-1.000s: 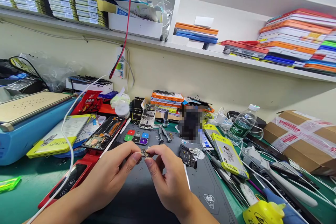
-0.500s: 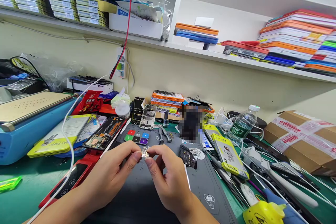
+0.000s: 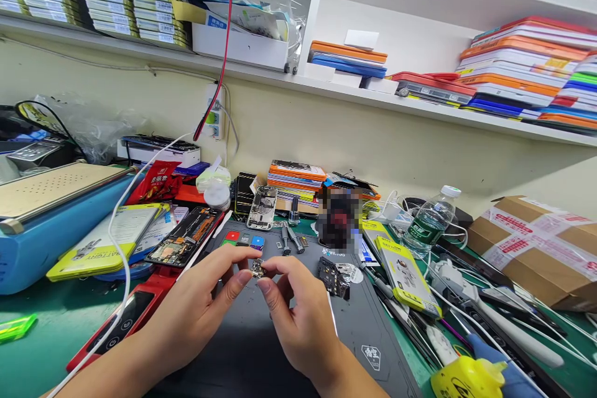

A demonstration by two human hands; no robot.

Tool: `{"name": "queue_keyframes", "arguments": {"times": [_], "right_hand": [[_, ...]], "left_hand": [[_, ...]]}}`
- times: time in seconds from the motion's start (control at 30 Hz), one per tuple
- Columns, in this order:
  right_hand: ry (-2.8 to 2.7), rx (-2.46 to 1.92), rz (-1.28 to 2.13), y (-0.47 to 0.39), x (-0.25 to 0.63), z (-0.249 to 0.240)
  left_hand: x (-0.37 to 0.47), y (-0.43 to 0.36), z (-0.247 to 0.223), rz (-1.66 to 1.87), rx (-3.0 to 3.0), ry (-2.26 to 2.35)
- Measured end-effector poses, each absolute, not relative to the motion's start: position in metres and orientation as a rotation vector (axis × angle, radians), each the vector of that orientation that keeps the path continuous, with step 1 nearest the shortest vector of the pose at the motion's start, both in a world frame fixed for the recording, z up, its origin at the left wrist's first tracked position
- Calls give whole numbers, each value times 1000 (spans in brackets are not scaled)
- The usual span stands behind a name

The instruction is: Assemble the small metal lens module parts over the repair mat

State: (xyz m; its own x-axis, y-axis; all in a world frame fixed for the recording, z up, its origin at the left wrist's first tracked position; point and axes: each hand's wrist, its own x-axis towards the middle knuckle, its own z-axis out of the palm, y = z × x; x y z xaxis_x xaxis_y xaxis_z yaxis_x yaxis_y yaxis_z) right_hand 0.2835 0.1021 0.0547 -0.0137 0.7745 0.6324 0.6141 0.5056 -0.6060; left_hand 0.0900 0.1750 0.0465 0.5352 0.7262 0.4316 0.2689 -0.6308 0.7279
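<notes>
Between my two hands, over the dark work mat (image 3: 364,323), is a small circuit board (image 3: 258,268) with metallic parts. My left hand (image 3: 209,298) pinches its left end between thumb and forefinger. The right end is pinched by my right hand (image 3: 298,311) in the same way. Just behind the fingers lies a block with coloured squares (image 3: 242,239), partly covered by my left hand. Two grey screwdrivers (image 3: 291,239) rest beyond the board. To the right of my right hand lies a black phone part (image 3: 333,277).
An opened phone (image 3: 186,237) and a red device (image 3: 125,317) lie at the left. Yellow battery boxes (image 3: 405,277), a water bottle (image 3: 431,221) and a cardboard box (image 3: 541,242) stand at the right. A white cable (image 3: 116,224) hangs across the left side.
The small board has turned between my fingers, and a darker face with fine parts shows now instead of a shiny one. My hands stay almost in place.
</notes>
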Motion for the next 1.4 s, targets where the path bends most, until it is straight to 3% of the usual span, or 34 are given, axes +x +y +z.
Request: {"name": "queue_keyframes", "arguments": {"times": [1.4], "right_hand": [[-1700,-1224,250,101,284,55]], "left_hand": [[91,177,50,1003,2210,734]]}}
